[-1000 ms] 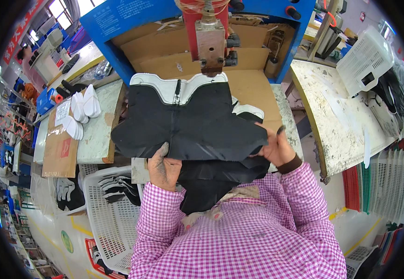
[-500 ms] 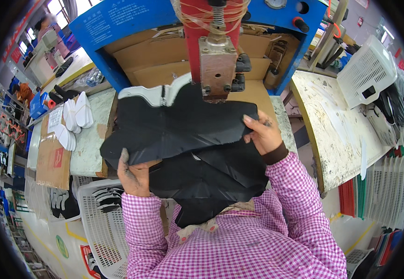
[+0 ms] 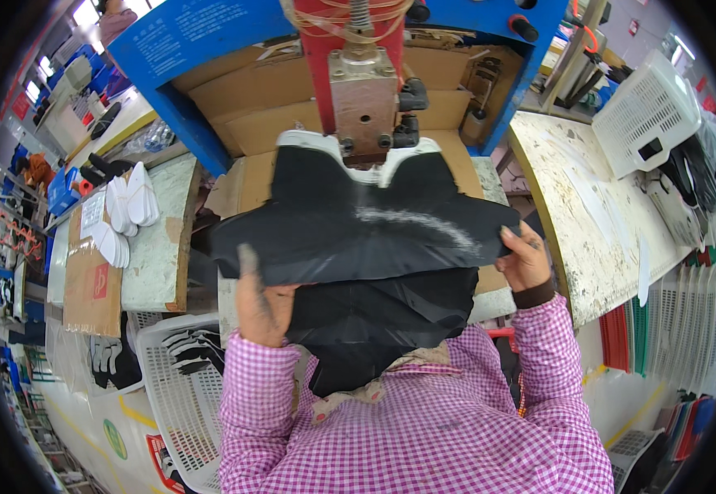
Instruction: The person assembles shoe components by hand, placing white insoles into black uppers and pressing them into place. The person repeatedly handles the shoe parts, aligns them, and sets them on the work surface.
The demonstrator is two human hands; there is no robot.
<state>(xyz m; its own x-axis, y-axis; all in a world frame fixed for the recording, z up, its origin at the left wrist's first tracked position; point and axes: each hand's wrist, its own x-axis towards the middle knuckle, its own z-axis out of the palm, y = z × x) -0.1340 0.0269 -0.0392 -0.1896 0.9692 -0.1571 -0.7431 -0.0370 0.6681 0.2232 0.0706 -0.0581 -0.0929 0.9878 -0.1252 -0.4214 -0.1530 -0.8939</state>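
Observation:
A wide black sheet piece (image 3: 333, 226) with white-edged lobes at its far side is stretched between my hands. A whitish chalky streak runs across its right half. My left hand (image 3: 262, 305) grips the near left edge, thumb on top and fingers under it. At the right end, my right hand (image 3: 527, 258) pinches the corner between thumb and fingers. The far notch between the lobes lies at the foot of a metal press head (image 3: 363, 103); whether they touch I cannot tell. Closer to me, a second black piece (image 3: 382, 317) hangs over my front, partly covered by the first.
A blue machine frame (image 3: 201, 49) with cardboard lining (image 3: 259, 123) surrounds the press head. Bundled white shoe-shaped pieces (image 3: 141, 198) lie on the left table. A white basket (image 3: 178, 412) with black-and-white pieces stands below it. Another white basket (image 3: 646, 115) sits on the worn right table (image 3: 613, 230).
The held black piece has shifted right and levelled out. Both its white-edged lobes and the chalky streak now show. My right hand has moved right and nearer; my left hand slightly right.

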